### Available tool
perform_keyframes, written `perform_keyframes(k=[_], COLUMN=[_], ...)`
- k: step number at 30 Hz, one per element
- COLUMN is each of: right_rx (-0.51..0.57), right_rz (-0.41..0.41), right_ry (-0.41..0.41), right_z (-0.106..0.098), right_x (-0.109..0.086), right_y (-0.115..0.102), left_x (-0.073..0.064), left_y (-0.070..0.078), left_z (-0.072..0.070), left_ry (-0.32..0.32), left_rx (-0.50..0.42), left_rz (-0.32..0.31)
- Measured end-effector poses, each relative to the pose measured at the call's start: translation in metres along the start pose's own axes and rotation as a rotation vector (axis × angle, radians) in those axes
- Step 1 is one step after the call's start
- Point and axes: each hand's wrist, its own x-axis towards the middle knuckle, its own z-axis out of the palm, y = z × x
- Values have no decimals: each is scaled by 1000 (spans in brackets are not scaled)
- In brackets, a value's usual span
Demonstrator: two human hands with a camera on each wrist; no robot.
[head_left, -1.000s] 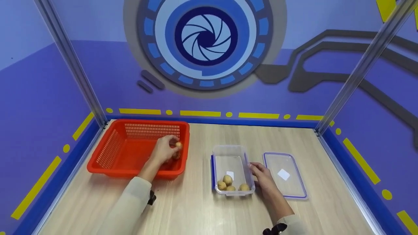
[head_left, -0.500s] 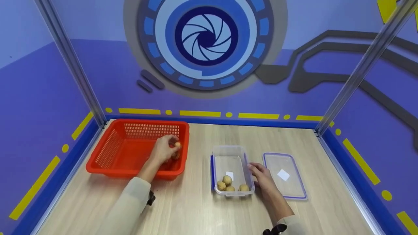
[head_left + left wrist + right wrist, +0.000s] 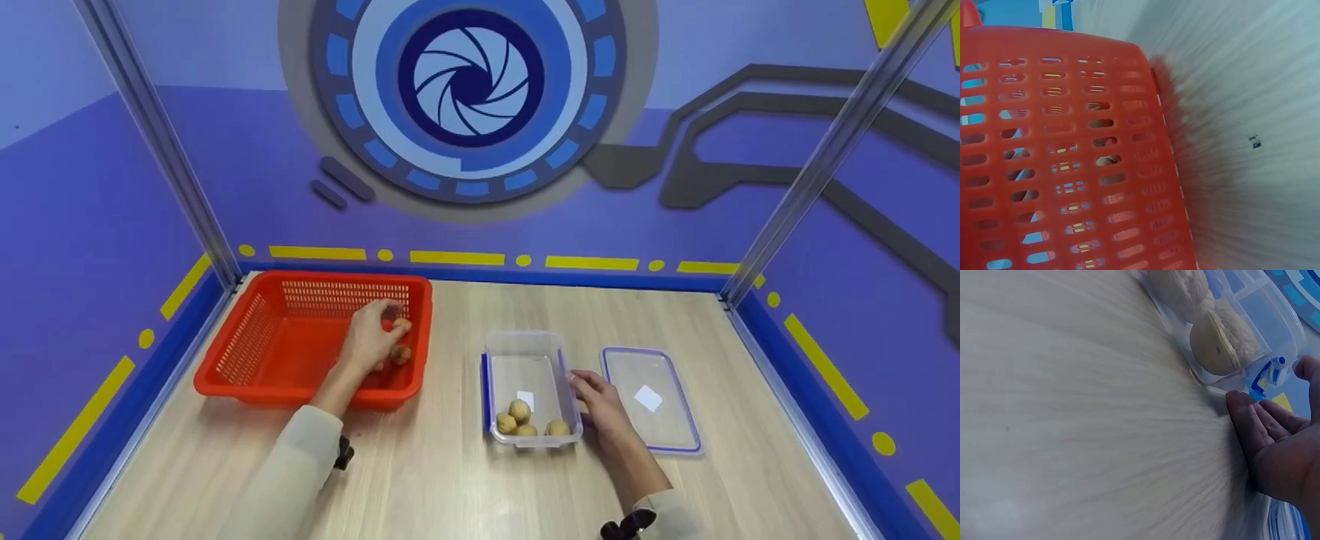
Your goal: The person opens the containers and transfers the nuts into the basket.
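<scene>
In the head view my left hand point(image 3: 367, 337) reaches into the red basket point(image 3: 315, 390) near its right end. Thumb and forefinger pinch a walnut point(image 3: 403, 324), partly covered by the fingers. Another walnut point(image 3: 400, 354) lies below it on the basket floor. From the left wrist, the basket's slotted wall point(image 3: 1072, 157) hides most of that hand. My right hand point(image 3: 606, 409) rests against the right side of a clear plastic container point(image 3: 525, 442). Seen from the right wrist, its fingers point(image 3: 1275, 419) are fairly straight beside the container. Several walnuts point(image 3: 519, 410) sit at the container's near end.
A clear lid point(image 3: 656, 442) with a blue seal lies flat on the table point(image 3: 442, 487), right of the container. Printed panels point(image 3: 472, 232) enclose the back and sides, with metal posts point(image 3: 832, 165) at the corners.
My left hand has shifted slightly up and left with the pinched walnut, uncovering more of the walnut below it. The right hand stays at the container, and the whole view drifts slightly.
</scene>
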Motion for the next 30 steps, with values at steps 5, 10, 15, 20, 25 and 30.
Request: perform_keyframes(k=[5, 10, 15, 20, 25, 30], right_rx=[-14, -30, -28, -31, -22, -6], right_rz=[-16, -11, -1, -15, -15, -4], right_ry=[-3, -7, -5, -3, 4, 4], right_z=[0, 1, 2, 2, 1, 1], right_x=[1, -2, -3, -1, -1, -2], right_y=[-1, 0, 0, 0, -1, -1], left_x=[2, -5, -17, -29, -38, -42], left_y=[12, 38, 72, 96, 105, 108], left_z=[1, 9, 23, 44, 66, 84], left_ry=[22, 18, -21, -130, -236, -288], left_rx=[26, 41, 50, 26, 7, 25], left_rz=[45, 114, 245, 317, 313, 355])
